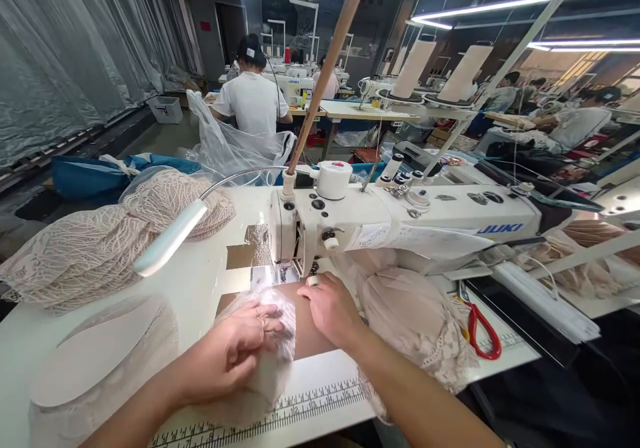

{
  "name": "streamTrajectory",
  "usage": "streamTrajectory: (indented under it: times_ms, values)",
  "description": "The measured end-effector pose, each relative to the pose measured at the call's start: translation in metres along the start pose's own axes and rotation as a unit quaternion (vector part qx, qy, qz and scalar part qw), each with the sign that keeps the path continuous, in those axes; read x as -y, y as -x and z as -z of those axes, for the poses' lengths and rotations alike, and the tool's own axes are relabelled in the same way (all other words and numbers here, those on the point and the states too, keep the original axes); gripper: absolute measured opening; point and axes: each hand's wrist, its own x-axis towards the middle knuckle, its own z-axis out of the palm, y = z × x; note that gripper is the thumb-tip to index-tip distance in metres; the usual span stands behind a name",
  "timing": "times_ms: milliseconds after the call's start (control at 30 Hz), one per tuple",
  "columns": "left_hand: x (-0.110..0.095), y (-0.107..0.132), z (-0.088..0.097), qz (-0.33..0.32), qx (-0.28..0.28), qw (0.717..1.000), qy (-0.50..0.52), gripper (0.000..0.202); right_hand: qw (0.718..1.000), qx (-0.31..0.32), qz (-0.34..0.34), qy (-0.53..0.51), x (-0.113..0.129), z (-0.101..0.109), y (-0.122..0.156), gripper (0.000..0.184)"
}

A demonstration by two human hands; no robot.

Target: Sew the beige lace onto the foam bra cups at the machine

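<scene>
My left hand (247, 341) lies over a piece of pale lace fabric (283, 308), fingers stretched across it and slightly bent. The fabric rests on a brown plate (317, 338) in front of the needle area of a white sewing machine (370, 215). My right hand (333, 308) is closed, thumb and forefinger beside a small ribbed knob (313, 280) near the presser foot (283, 273). Its other fingers are hidden, and I cannot make out what they hold. Beige gathered fabric (400, 295) lies right of this hand.
Lace pieces (95, 241) are heaped at left, near an oval pale cup piece (95, 355). A lamp (173, 238) arches over the table. Red-handled scissors (483, 331) lie at right. A printed ruler (280, 411) runs along the front edge. A person (255, 95) sits ahead.
</scene>
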Motion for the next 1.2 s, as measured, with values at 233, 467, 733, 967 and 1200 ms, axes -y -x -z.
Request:
streamTrajectory:
  times_ms: [233, 467, 733, 967, 1200]
  values:
    - [0.001, -0.01, -0.015, 0.03, -0.109, 0.99, -0.08, 0.03, 0.986, 0.018, 0.136, -0.091, 0.009, 0.0, 0.003, 0.031]
    - [0.015, -0.023, -0.021, 0.06, -0.105, 0.969, -0.214, 0.033, 0.986, 0.114, 0.101, 0.072, 0.014, -0.002, 0.006, 0.013]
    - [0.02, -0.028, -0.015, 0.042, -0.081, 0.963, -0.252, 0.037, 0.991, 0.095, 0.066, 0.059, 0.015, -0.002, 0.002, 0.023]
    - [0.025, -0.04, -0.012, 0.032, -0.071, 0.961, -0.266, 0.039, 0.984, 0.132, 0.035, 0.117, 0.021, 0.003, -0.004, 0.026]
    - [0.03, -0.048, -0.001, 0.021, -0.045, 0.963, -0.264, 0.042, 0.985, 0.116, 0.006, 0.131, 0.023, -0.001, -0.007, 0.032]
